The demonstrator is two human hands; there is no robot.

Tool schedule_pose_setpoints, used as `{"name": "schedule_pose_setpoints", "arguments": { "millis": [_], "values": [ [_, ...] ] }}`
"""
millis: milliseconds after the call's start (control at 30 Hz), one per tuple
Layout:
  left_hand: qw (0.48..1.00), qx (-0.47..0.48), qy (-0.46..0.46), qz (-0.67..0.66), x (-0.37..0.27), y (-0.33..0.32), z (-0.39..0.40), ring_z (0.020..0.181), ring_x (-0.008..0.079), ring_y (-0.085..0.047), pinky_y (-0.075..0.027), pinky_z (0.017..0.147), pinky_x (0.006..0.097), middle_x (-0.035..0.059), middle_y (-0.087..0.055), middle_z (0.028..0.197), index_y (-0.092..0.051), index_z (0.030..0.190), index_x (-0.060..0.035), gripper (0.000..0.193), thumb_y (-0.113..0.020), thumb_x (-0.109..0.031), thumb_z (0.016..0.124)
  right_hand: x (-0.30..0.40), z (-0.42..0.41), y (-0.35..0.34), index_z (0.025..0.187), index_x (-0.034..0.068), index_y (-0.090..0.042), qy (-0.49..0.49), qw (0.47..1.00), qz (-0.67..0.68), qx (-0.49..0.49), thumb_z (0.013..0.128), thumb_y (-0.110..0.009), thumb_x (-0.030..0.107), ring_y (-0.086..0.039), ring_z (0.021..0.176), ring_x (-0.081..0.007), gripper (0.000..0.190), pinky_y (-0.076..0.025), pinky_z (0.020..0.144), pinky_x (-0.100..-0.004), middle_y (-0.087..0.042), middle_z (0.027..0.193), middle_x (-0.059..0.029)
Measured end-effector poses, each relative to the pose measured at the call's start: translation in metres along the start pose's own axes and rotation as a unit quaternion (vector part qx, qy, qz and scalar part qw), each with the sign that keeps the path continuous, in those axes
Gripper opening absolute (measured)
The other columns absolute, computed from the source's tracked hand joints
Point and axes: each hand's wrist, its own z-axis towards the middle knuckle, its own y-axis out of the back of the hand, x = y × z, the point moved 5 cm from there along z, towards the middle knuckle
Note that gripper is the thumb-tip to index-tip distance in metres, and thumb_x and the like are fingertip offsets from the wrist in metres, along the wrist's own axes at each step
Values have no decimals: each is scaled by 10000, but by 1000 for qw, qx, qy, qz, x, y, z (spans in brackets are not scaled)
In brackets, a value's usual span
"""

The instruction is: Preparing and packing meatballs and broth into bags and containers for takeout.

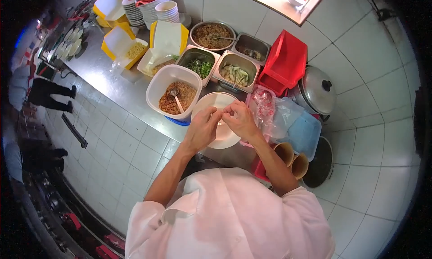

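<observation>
Both hands meet over a round white bowl (226, 140). My left hand (203, 126) has its thumb and forefinger pinched together. Facing it, my right hand (240, 120) is curled with its fingertips pinched too, almost touching the left ones. Whatever may be between the fingertips is too small to make out. Left of the bowl stands a white plastic tub (153, 98) of brown minced food (189, 90) with a spoon (176, 98) in it. Clear plastic bags (270, 107) lie just right of my right hand.
Behind the bowl stand metal pans of chopped greens (199, 67) and sliced cucumber (233, 73). Yellow takeaway boxes (168, 39) stand open at the back left. To the right are a red plastic bin (287, 60), a lidded pot (319, 90) and a blue-lidded container (303, 130).
</observation>
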Motion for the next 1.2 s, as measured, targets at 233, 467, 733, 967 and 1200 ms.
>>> {"name": "schedule_pose_setpoints", "arguments": {
  "millis": [233,467,733,967,1200],
  "values": [
    [996,-57,-56,50,-1,-4,-10,896,379,-604,-520,737,424,198,-573,1036,-579,1135,24,346,-631,100,802,1,-9,-11,802,47,-704,-79,996,15,-21,785,-676,240,-603,853,-272,195,-474,760,-402,-615,800,-98],
    [995,-80,-40,38,1,-9,-10,905,352,-611,-515,757,410,167,-604,1008,-581,1095,12,296,-621,100,816,13,-19,-4,833,93,-725,-32,994,-64,-87,773,-693,225,-562,850,-269,148,-442,807,-408,-593,832,-70],
    [996,-72,52,-25,5,-3,-6,781,303,-657,-537,664,362,161,-631,981,-595,1083,3,221,-595,94,882,19,-31,-11,927,79,-737,165,969,18,-181,734,-718,59,-541,846,-224,196,-394,787,-373,-575,858,-35],
    [994,-54,94,-3,5,1,-2,842,320,-650,-517,701,388,163,-651,919,-588,1066,5,197,-592,77,883,12,-30,-22,899,88,-738,162,965,46,-199,717,-740,72,-551,862,-207,182,-375,768,-357,-573,856,-28],
    [984,-18,160,-72,5,11,2,746,278,-620,-503,662,367,142,-660,887,-591,1087,0,203,-603,45,889,16,-27,-23,875,95,-734,123,973,22,-193,704,-771,138,-550,882,-211,180,-370,787,-383,-563,865,-30]
  ]
}}
